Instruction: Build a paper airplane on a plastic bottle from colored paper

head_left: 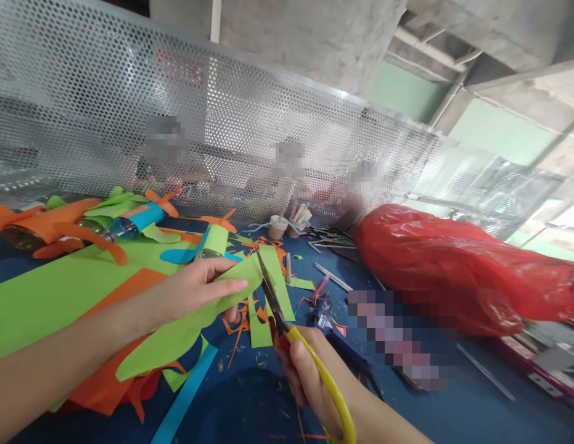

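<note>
My left hand (192,287) pinches a long, curved light-green foam or paper piece (176,340) between thumb and fingers, its rounded end hanging toward me. In my right hand (317,370) are scissors (293,336) with yellow and red handles, fingers wrapped round the grips. The scissor blades point away from me and lie at the far right end of the green piece. Whether they are biting into it I cannot tell. Just beyond my left hand stands a small bottle (215,239) wrapped in green, with an orange propeller shape on top and blue fins.
Decorated bottles (139,217) and green sheets (41,290) spread over the left side. Orange scraps (240,333) and a blue strip (187,394) lie nearby. A blue glue gun (337,333), a red plastic bag (434,265) and cups of pens (299,219) stand farther right and back.
</note>
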Available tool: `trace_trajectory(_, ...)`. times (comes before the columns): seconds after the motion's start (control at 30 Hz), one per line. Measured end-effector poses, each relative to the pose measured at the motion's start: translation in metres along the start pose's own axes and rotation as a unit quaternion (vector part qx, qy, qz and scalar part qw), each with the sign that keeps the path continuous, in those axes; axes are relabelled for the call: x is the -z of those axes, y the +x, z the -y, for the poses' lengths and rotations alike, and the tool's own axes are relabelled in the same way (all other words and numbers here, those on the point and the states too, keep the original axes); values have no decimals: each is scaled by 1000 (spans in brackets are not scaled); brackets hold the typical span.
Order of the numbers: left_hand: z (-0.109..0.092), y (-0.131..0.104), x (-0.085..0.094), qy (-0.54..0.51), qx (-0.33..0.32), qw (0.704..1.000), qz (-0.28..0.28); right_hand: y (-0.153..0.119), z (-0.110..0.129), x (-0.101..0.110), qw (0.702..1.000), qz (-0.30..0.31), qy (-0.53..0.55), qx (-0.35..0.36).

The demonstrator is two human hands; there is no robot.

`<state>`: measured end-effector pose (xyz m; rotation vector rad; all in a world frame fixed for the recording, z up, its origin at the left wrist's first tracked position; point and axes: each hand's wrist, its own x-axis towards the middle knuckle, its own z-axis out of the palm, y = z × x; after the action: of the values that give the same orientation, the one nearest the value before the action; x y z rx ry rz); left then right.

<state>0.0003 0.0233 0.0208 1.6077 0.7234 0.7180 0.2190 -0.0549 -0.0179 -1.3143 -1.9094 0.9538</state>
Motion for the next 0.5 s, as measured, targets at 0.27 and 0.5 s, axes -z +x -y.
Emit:
trace_trajectory(0.27, 7, 8, 20, -298, 88, 949, 60, 5, -1, -9, 979, 36, 172, -105)
trace_trajectory(0.5, 25, 6, -7, -372, -2, 928, -27, 9, 0, -16, 955, 10, 250, -158)
